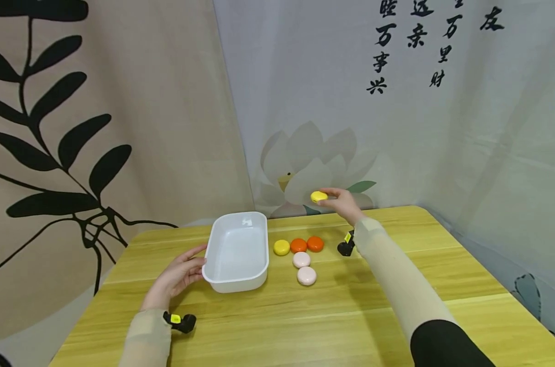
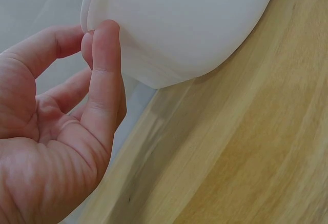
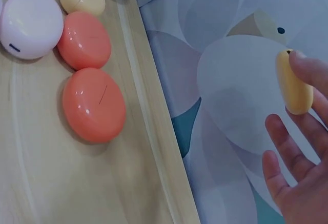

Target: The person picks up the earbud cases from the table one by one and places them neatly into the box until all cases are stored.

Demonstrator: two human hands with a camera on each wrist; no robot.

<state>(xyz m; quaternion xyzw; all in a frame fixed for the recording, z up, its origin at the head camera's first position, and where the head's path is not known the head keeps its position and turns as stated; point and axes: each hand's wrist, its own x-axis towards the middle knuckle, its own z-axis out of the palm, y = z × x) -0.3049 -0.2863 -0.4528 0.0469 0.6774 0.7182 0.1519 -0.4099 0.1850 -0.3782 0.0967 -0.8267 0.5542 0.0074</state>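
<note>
My left hand pinches the left rim of a white rectangular dish on the table. In the left wrist view, thumb and fingers meet at the dish's edge. Above the table's far edge, my right hand holds a glossy yellow round piece between thumb and fingers. The right wrist view shows that yellow piece side-on, with the other fingers spread. On the table right of the dish lie another yellow round piece, two orange ones and two pale pink ones.
The wooden table has rounded far corners. Directly behind it hangs a curtain printed with leaves, a lotus and black characters. A black wrist camera sits at the left wrist and another at the right.
</note>
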